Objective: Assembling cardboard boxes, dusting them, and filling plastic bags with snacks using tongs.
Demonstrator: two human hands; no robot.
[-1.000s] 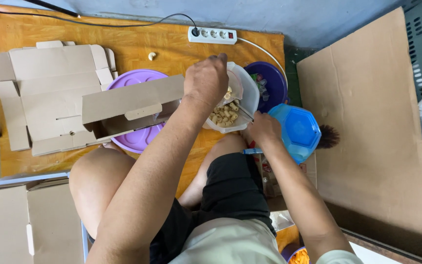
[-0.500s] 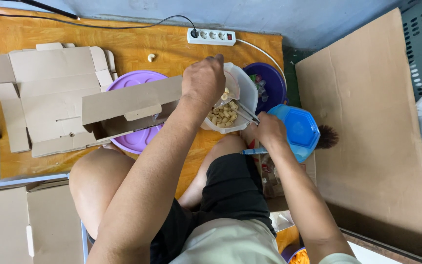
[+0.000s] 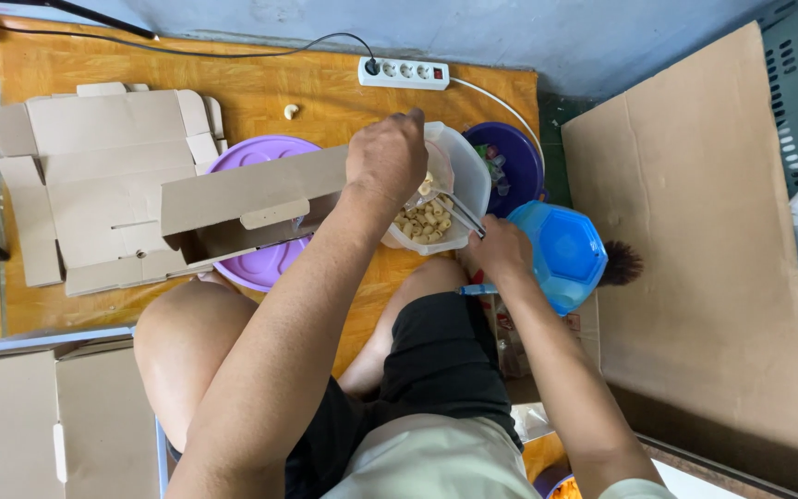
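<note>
a big brown cardboard sheet (image 3: pixel 708 240) lies on the right side, its lower edge cut off by the frame. on the orange floor (image 3: pixel 260 88) at the left lies a flattened cardboard box (image 3: pixel 94 185), and a folded box flap (image 3: pixel 251 189) covers a part of the purple lid (image 3: pixel 265 263), so its full shape is not visible. the left forearm hides much of the space before the knees. the clear plastic container (image 3: pixel 459 176) with pale small pasta pieces (image 3: pixel 422 224) stands on the floor between the purple lid and a dark purple bowl (image 3: pixel 514 162), which is half hidden behind it. a blue lid (image 3: pixel 565 249) lies just beside the right hand. the left hand (image 3: pixel 387 157) has its grip closed on the rim of the container. the right hand (image 3: pixel 501 251) pinches a thin metal utensil (image 3: pixel 459 214) reaching into the pasta; its tip is hard to see.
</note>
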